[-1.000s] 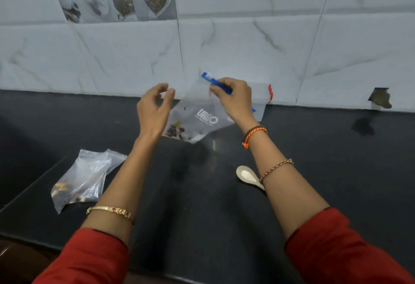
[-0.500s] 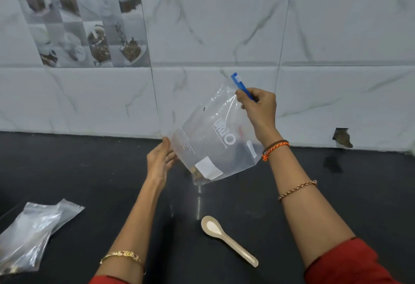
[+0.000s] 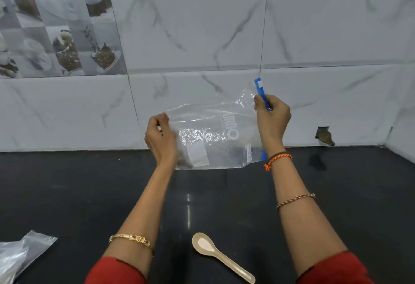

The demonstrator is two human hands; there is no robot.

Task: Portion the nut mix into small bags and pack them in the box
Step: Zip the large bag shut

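The fingers point(image 3: 260, 100) of the right hand point(image 3: 272, 118) are curled and pinch the blue zip strip point(image 3: 261, 93) at one end of a clear plastic bag point(image 3: 213, 135). The fingers of the left hand point(image 3: 160, 137) are bent round the bag's opposite edge and grip it. Between the two hands the bag is held up sideways in the air above the bench point(image 3: 78, 194), in front of the tiled wall point(image 3: 202, 25). It bears white lettering and a white label, and a few dark bits lie in its lower corner near the left hand. On the black bench below, between the forearms, lies a beige spoon point(image 3: 215, 252), bowl up. Another clear bag point(image 3: 20, 254) lies at the bench's near left edge. Both wrists carry bracelets, and the sleeves are red.
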